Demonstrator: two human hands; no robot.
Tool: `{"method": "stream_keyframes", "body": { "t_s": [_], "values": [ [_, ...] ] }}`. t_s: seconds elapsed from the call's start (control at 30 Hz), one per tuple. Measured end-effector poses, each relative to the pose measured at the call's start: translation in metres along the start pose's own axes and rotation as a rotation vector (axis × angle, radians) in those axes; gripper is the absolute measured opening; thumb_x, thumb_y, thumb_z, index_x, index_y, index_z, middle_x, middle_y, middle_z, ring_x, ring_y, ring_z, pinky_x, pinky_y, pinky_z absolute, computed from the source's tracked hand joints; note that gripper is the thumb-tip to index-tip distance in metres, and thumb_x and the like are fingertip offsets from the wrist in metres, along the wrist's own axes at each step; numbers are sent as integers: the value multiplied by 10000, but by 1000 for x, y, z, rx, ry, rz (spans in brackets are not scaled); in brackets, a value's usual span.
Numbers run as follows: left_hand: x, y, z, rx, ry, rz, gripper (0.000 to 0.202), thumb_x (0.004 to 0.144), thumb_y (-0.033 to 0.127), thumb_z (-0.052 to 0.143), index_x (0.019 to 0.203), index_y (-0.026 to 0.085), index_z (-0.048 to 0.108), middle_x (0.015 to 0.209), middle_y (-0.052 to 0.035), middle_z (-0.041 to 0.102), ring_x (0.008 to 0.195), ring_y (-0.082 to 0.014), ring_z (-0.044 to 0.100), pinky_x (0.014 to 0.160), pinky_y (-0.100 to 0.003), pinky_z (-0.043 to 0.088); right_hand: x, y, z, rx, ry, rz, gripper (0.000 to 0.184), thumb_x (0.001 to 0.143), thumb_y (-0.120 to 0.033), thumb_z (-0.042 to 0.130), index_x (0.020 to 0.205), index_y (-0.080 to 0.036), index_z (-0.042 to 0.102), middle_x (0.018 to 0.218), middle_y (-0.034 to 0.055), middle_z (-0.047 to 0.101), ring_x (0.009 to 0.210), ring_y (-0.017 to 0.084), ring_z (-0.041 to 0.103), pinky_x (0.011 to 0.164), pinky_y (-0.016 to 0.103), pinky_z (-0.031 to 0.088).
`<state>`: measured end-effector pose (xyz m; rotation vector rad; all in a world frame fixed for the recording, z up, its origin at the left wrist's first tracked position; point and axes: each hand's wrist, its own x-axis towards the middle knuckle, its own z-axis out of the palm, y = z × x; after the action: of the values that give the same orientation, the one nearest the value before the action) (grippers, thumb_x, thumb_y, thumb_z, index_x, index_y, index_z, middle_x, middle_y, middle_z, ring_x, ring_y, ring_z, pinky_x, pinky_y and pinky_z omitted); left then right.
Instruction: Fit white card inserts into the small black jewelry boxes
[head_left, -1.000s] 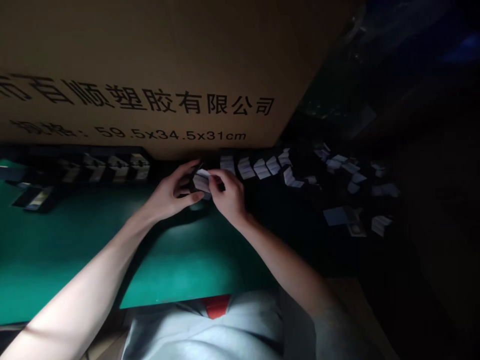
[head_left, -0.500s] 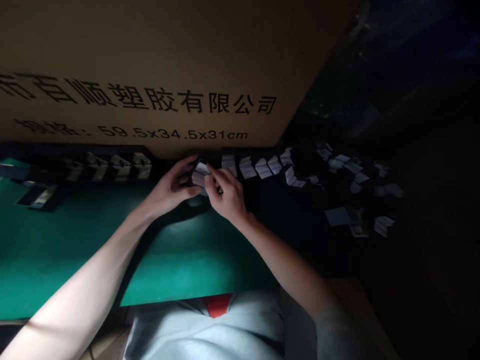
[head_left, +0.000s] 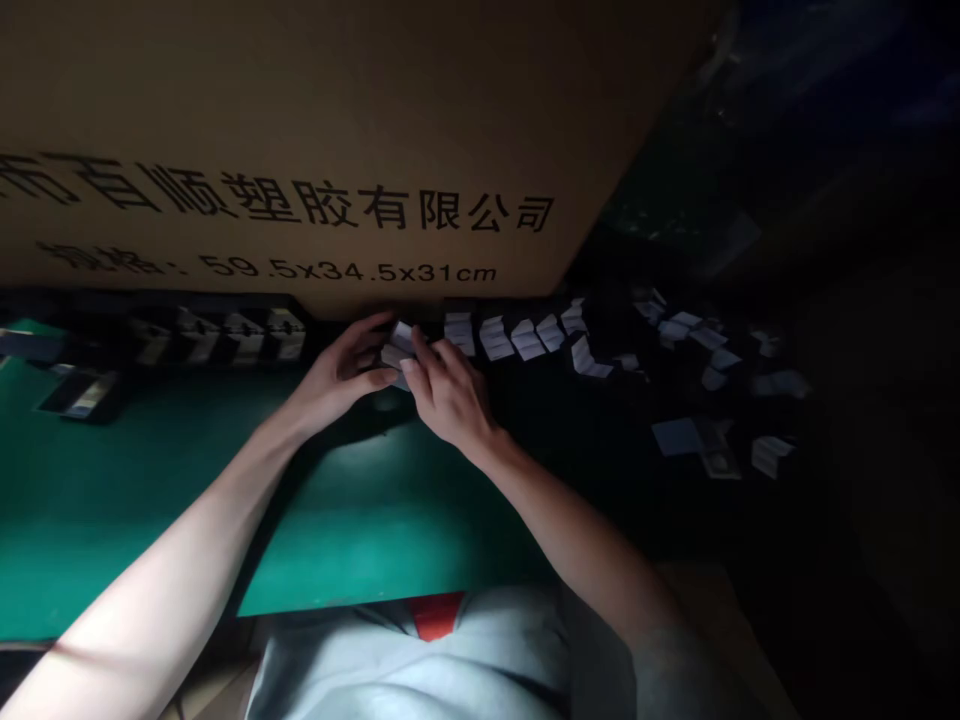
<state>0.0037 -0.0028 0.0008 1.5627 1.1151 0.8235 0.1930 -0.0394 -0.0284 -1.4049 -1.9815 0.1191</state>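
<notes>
Between my two hands is a small folded white paper (head_left: 400,343), which seems to sit on or in a dark piece mostly hidden by fingers. My left hand (head_left: 341,368) grips its left side, thumb below and fingers behind. On the right side, my right hand (head_left: 452,388) presses thumb and fingertips onto the paper. Just right of the hands, a row of folded white papers (head_left: 526,339) lies along the back of the green table (head_left: 360,530). Left of them stand several dark pieces with folded papers in them (head_left: 246,334).
Behind the table rises a large cardboard box (head_left: 337,110) with black printing. More folded papers (head_left: 709,338) lie scattered in shadow at the right, near a flat light card (head_left: 677,436). At far left lies another dark piece with a shiny strip (head_left: 81,393).
My right hand has flattened a little over the folded paper, its fingers less curled than before. The left hand keeps its hold.
</notes>
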Motion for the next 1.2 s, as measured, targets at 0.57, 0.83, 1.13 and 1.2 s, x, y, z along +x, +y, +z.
{"method": "stream_keyframes", "body": {
  "t_s": [0.57,0.83,1.13,1.2],
  "values": [
    [3,-11,-4,-241,30,-19,707,762,386,766,1445,260,638,1350,-95,700,1232,-353,645,891,-378,619,-2,1,4,-58,-18,-56,724,1075,-640,312,1573,-141,475,982,122,735,854,212,678,831,301,547],
    [3,-11,-3,-397,44,-8,644,761,350,755,1385,207,674,1289,-59,740,1227,-319,644,948,-382,598,-3,0,6,-21,21,-42,762,1040,-710,348,1566,-177,488,968,110,731,845,209,680,824,290,541],
    [3,-6,0,-360,85,-15,664,711,377,711,1346,186,678,1249,-86,755,1216,-344,659,929,-416,607,0,-2,5,-29,6,-25,768,1028,-730,361,1544,-184,521,954,121,729,841,225,687,801,305,565],
    [3,-5,0,-373,85,-19,649,727,384,712,1342,181,675,1223,-73,762,1195,-328,659,916,-399,606,-1,-1,5,-28,15,-24,761,1028,-727,364,1535,-185,532,945,117,727,824,218,686,789,295,562]
  ]
}}
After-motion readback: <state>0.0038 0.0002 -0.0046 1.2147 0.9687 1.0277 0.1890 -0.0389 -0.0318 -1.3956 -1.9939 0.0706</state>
